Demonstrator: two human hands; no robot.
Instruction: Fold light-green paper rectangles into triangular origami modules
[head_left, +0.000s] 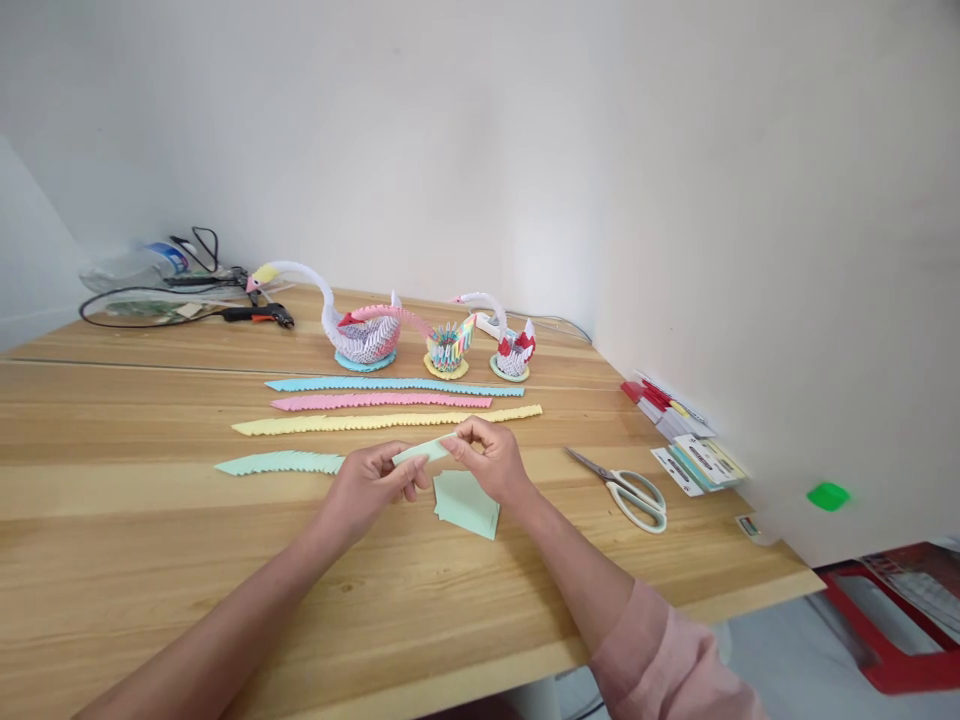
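A narrow folded strip of pale green paper (424, 451) is stretched between my two hands above the table. My left hand (373, 482) pinches its left end, and my right hand (489, 458) grips its right end between thumb and fingers. Just below lies a small stack of flat green paper sheets (469, 503). A row of overlapping green folded pieces (277, 463) runs left from behind my left hand, which hides its right end. Farther back lie similar rows in yellow (375, 421), pink (382, 402) and blue (397, 385).
Scissors (630, 490) lie to the right, near packs of paper (697, 465) by the wall. Three folded-paper swans (367, 340) stand at the back. Back left are a glue gun (259, 314), its cord and a plastic bottle (135, 268). The table's front edge (480, 690) is close.
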